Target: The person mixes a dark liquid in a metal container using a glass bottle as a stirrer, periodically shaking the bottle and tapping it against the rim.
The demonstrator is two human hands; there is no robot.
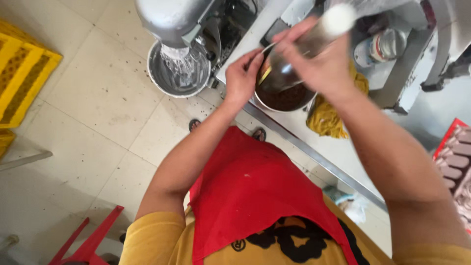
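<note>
Head view, read from left to right. At nine to ten o'clock, yellow perforated crates (pixel 22 73) rest on the tiled floor (pixel 105 98); at seven o'clock, a red stool frame (pixel 91 240). At eleven o'clock, a grey stand mixer (pixel 169 19) hangs its wire whisk into a steel mixing bowl (pixel 171 81).

Just right of centre, at twelve o'clock, the left hand (pixel 241 76) closes its grip on the near-left rim of a small steel bowl (pixel 282 95) holding a dark brown mixture; the bowl sits at the edge of the steel desk (pixel 314 147). The right hand (pixel 319 61) is wrapped around a slim, blurred tool (pixel 326 27), its grip fully closed. The tool's long axis runs from the pale top end at one o'clock down toward seven o'clock into the bowl, so the mixture lies directly below the right hand, and the left hand is the nearer to the rim. The working end of the tool is too blurred to identify.

Right of the bowl, a mustard-yellow cloth (pixel 326 115) lies crumpled on the desk. At one to two o'clock lies a round container (pixel 380 49) with a white and red label band. At three to four o'clock, a red tray (pixel 456 157) carries rows of brown moulded pieces. The person wears a red apron (pixel 255 196) over a yellow shirt.
</note>
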